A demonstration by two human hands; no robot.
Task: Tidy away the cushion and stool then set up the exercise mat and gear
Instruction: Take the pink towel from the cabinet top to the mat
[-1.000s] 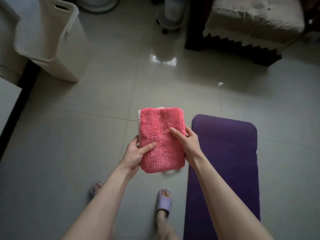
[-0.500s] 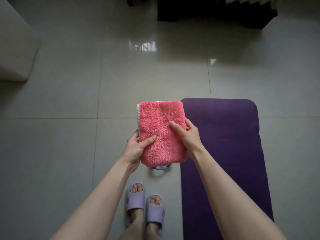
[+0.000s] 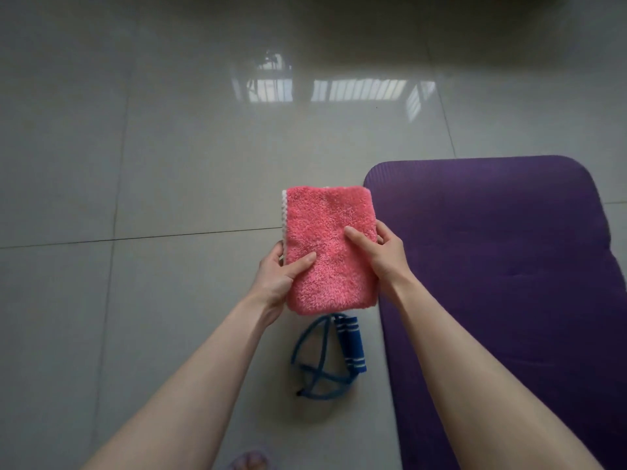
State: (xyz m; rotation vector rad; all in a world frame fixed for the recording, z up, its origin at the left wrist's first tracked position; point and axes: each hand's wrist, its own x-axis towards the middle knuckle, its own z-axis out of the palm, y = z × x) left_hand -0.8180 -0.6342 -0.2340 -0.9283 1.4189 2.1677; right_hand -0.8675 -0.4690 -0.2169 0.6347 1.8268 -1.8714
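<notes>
Item 1. Left hand (image 3: 276, 276): grasps the lower left edge of a folded pink towel (image 3: 330, 249), thumb laid across the top face, fingers hidden behind.

Item 2. Right hand (image 3: 380, 256): grasps the right edge of the same towel, thumb pressed on the top face, fingers wrapped round the far side. Both bare forearms enter from 6 o'clock.

Item 3. Folded pink towel: fluffy pile, a white scalloped layer showing along its left edge. Held flat and face-up between the two hands at the centre of view, above the floor.

Item 4. Blue jump rope (image 3: 327, 359): lies on the floor directly under the towel, toward 6 o'clock. Cord coiled in loose crossing loops; dark blue handles with pale stripes lie at the coil's right side, just beside the mat's edge. The upper part is hidden by the towel.

Item 5. Purple exercise mat (image 3: 509, 266): unrolled flat at 3 o'clock, rounded corners, running down to 5 o'clock.

Item 6. Grey tiled floor (image 3: 135, 164): glossy, a bright reflection at 12 o'clock.

Item 7. Slipper (image 3: 249, 461): lilac, blurred, toes showing, cut off at 6 o'clock.
</notes>
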